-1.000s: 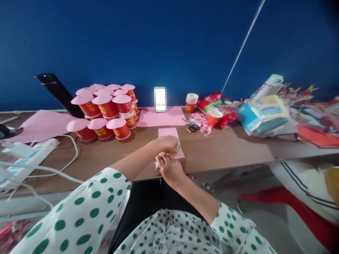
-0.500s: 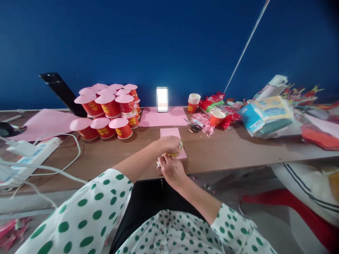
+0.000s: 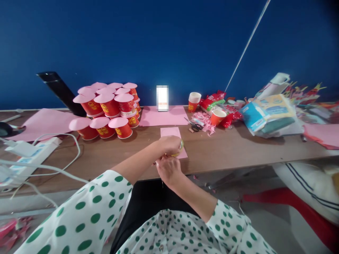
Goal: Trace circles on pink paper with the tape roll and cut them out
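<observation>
- Far left: white power strip (image 3: 29, 150) with pale cables, lying on the wooden table (image 3: 238, 148).
- Just behind it: large pink sheet (image 3: 45, 121), flat on the table, with a black slanted object (image 3: 59, 92) leaning at its far right corner against the blue wall.
- Right of that: pile of red paper cups (image 3: 108, 109), upside down, each topped with a pink disc, stacked in layers.
- Centre back: second pink sheet (image 3: 164, 115), flat, with an upright lit screen (image 3: 162, 98) at its far edge.
- Centre front: small pink paper (image 3: 171, 133) lying near the table's front edge, partly covered by the hands.
- Left hand (image 3: 169, 144): closed around a small yellow roll (image 3: 180, 147), held just above the small pink paper.
- Right hand (image 3: 168, 169): directly below the left, fingers curled and pinched together against the roll's near side; whatever sits between the fingertips too small to tell.
- Right of centre: scissors (image 3: 194, 126) among pink scraps (image 3: 203, 120).
- Behind them: short stack of cups (image 3: 194, 100), a single orange cup (image 3: 217, 116) and red packets (image 3: 212, 100).
- Far right: heap of blue and yellow packages (image 3: 267, 113).
</observation>
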`<state>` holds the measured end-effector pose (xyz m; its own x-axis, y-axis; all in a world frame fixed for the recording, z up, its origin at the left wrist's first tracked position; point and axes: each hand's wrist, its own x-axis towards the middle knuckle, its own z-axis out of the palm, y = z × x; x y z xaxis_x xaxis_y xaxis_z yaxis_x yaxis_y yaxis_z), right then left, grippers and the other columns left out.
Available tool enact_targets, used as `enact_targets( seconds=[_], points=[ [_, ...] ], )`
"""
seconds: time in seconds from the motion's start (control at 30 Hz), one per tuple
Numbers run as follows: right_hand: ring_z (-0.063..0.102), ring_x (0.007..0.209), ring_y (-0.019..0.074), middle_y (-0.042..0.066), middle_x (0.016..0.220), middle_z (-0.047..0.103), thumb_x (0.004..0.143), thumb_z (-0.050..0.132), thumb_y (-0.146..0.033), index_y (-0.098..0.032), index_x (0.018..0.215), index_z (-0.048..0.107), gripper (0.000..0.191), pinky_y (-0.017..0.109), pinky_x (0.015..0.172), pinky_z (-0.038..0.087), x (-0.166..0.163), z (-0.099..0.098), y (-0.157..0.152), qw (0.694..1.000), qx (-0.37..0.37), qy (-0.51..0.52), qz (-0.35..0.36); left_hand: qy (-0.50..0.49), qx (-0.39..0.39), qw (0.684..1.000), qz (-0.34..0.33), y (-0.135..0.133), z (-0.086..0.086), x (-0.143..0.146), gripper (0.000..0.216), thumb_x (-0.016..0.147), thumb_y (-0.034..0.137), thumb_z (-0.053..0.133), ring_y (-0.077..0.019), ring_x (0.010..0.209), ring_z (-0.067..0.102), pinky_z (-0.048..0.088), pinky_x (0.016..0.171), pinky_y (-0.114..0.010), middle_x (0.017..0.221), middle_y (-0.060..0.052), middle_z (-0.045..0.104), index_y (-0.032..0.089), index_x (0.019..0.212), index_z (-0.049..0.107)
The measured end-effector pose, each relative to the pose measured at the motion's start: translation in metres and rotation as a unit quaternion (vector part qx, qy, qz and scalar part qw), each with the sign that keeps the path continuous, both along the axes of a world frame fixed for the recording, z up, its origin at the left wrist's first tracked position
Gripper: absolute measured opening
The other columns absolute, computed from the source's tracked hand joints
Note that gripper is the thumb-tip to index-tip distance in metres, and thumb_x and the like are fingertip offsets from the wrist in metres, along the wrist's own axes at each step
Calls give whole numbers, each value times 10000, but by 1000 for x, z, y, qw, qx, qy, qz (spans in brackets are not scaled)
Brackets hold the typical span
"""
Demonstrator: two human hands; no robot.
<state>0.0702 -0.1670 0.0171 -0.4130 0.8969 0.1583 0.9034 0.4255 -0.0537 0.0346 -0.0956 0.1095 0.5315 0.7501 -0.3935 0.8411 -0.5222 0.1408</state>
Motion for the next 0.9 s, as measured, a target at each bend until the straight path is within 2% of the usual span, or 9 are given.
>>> enact_targets(
  seconds=[0.13,0.27,0.4,0.57,0.73,0.9],
  points=[
    [620,780,226,111,872,648,901,410,-240,-167,982,590,211,307,610,477,7,3,-4,1000,8,-8,8,-8,-2,1000,0,3,-5,-1,162,646,235,497,-202,655,596,441,577,-273,697,-74,648,169,673,642],
    [607,770,208,107,889,632,915,372,-241,-167,1044,549,231,291,604,466,16,4,-9,1000,17,-18,17,-20,2,1000,-14,3,-9,-3,175,668,246,475,-197,699,597,443,609,-269,717,-66,650,187,672,640],
    [586,845,202,101,950,626,911,380,-221,-176,1139,492,258,270,620,455,24,2,-14,999,25,-6,34,-22,27,999,-16,1,-9,-3,195,686,272,462,-206,749,599,441,625,-274,787,-78,655,188,696,637],
    [576,874,204,109,991,634,916,389,-265,-179,1157,488,274,263,636,437,36,-1,-20,999,34,10,39,-10,13,1000,-8,3,-10,-3,173,686,260,474,-195,747,598,439,642,-271,764,-60,648,195,679,634],
    [585,829,168,58,936,659,895,453,-262,-227,1137,517,253,232,673,413,53,-3,-25,997,27,55,36,-10,18,1000,-20,7,-16,-4,163,681,251,477,-199,743,596,439,633,-277,784,-52,648,198,670,630],
    [600,847,138,39,902,673,923,405,-302,-230,1037,579,220,209,715,397,73,-5,-25,989,33,138,34,-23,30,999,-32,10,-22,-5,165,682,275,479,-202,723,594,433,612,-283,783,-48,644,200,646,621]
  ],
)
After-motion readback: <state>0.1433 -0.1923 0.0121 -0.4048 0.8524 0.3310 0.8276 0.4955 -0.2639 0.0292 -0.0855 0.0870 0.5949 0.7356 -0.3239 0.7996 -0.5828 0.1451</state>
